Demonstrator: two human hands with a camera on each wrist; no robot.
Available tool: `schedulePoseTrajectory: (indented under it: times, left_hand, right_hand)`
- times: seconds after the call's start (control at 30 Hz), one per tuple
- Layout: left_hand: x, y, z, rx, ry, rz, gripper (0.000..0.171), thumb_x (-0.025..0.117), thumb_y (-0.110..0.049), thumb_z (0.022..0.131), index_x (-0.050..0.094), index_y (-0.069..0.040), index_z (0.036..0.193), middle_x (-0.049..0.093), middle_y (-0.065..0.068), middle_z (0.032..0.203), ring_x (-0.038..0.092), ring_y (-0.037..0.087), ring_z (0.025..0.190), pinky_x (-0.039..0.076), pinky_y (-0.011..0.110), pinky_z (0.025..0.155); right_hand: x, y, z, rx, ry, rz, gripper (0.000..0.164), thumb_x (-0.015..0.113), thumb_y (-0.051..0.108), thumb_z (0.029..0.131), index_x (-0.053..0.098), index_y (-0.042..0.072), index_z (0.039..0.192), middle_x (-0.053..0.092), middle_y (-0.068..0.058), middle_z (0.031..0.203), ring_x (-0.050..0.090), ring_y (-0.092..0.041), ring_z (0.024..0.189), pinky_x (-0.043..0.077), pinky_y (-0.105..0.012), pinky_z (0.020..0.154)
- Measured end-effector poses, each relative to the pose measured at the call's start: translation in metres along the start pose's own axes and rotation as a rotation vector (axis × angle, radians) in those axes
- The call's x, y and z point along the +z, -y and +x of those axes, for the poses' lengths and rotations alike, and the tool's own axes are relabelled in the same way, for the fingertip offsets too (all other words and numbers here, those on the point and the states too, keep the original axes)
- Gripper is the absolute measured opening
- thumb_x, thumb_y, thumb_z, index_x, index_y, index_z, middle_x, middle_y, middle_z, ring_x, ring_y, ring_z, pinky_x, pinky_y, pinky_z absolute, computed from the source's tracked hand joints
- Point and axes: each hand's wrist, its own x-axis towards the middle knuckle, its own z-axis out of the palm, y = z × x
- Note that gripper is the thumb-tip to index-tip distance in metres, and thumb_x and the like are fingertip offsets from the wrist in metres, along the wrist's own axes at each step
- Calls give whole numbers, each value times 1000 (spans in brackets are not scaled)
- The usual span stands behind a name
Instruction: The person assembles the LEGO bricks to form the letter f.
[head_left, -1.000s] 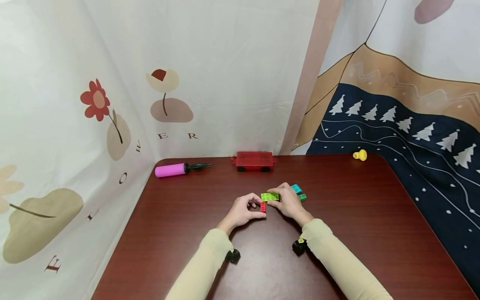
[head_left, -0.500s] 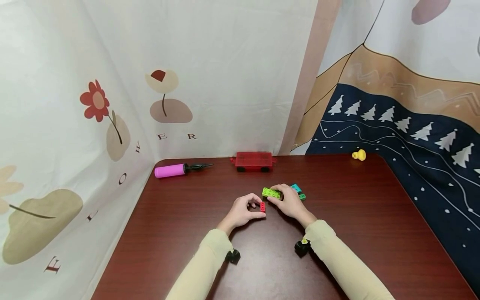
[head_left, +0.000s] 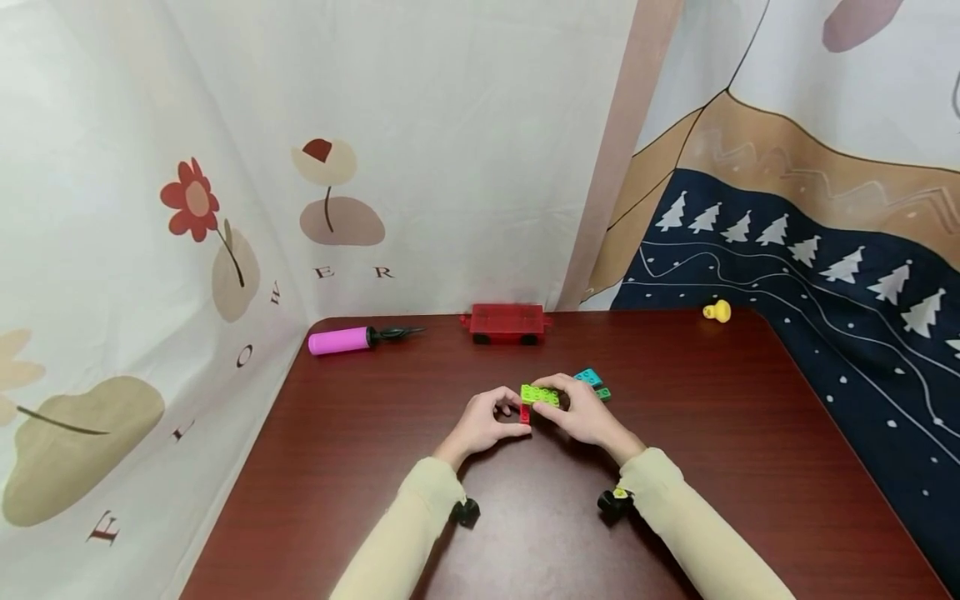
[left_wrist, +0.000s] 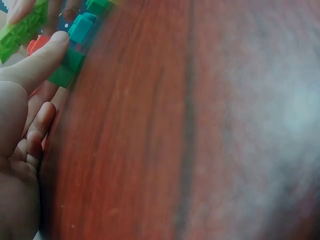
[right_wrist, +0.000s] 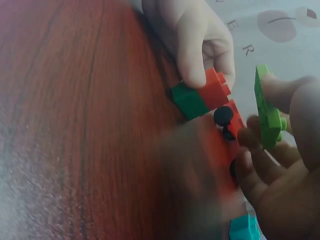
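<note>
Near the table (head_left: 375, 417)'s far left corner lies a pink cylindrical hand pump (head_left: 340, 340). Mid-table, the left hand (head_left: 482, 422) pinches a red plastic brick (head_left: 524, 416) seated on a green plastic brick (right_wrist: 190, 101), a join seemingly done. Toward the far edge stands a see-through red plastic wagon (head_left: 507, 321), contents unclear. The right hand (head_left: 588, 414) grips a lime studded plastic brick (head_left: 538, 395), apparently not yet joined. A teal plastic brick (head_left: 588, 377) and another green brick (head_left: 604, 393) look left to add; a yellow plastic knob (head_left: 717, 312) sits near the far right corner.

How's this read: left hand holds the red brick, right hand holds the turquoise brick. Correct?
Not quite: the right hand holds the lime-green brick, not the turquoise brick, as the head view shows. The left hand does hold the red brick.
</note>
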Motion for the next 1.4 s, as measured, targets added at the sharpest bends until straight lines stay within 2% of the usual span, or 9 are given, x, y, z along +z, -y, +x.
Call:
schedulePoseTrajectory:
  times: [0.17,0.33,0.53,1.1,1.4]
  left_hand:
    - [-1,1,2,12,-5,0,38,94,-25,81,71,-13,109,66,-1,91,59,10,84,50,26,75]
    - [0,2,2,18,2,-14,38,93,-23,81,72,-12,111,67,-1,91,61,8,82,52,25,75]
    - [0,2,1,3,8,-10,37,93,-24,82,72,-15,111,67,-4,91,61,7,83,51,25,76]
    - [-2,0,1,-7,7,-3,37,93,-22,82,72,-14,110,67,-4,91,60,7,82,51,24,77]
    - [-1,0,1,-9,17,-17,35,92,-23,83,72,-15,111,68,-4,92,62,7,82,52,24,76]
  right_hand:
    - [1,5,-3,-50,75,51,33,76,26,98,71,16,130,72,2,120,62,-13,93,54,-30,79]
    - [5,5,-4,-108,113,-8,34,79,28,97,72,18,128,72,5,120,64,-10,102,54,-33,89]
    - [8,4,-3,-113,103,-64,34,80,27,95,73,17,127,70,2,117,63,-12,101,54,-36,88]
    - [11,2,1,-95,89,-38,34,82,24,93,74,17,126,70,1,115,64,-14,101,54,-35,89]
    - [14,2,0,-107,83,-41,33,81,30,95,76,18,125,70,3,112,63,-11,97,54,-32,85]
